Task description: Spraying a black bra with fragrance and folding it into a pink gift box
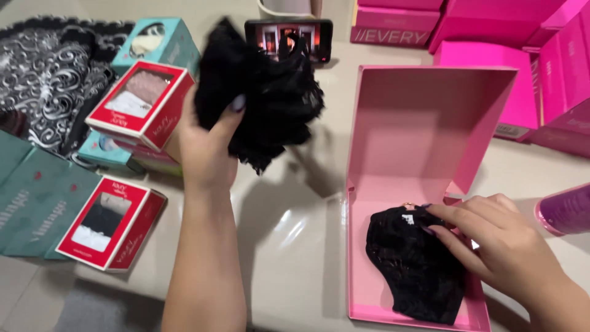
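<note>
Head view: left hand (206, 144) grip clamped on bunched black lace (264, 92), right hand (498, 237) fingertips loosely apart on black garment (412, 264) in pink box (424, 123).

Glossy beige table (295, 246) bearing open pink box (424, 123), red window boxes (110, 222), phone (289, 38), patterned cloth (49, 80).

Bunched black lace garment (264, 92) aloft; another (415, 270) in open pink box (424, 129)

We see an open box (424, 184) on the table (289, 246) to the right, a folded lace garment (415, 270) inside it, the right hand (498, 240) touching its top edge. Left of the box, the left hand (206, 144) lifts a bunched garment (264, 98) above the table. Small windowed boxes (141, 104) lie further left; a phone (289, 40) stands behind.
</note>
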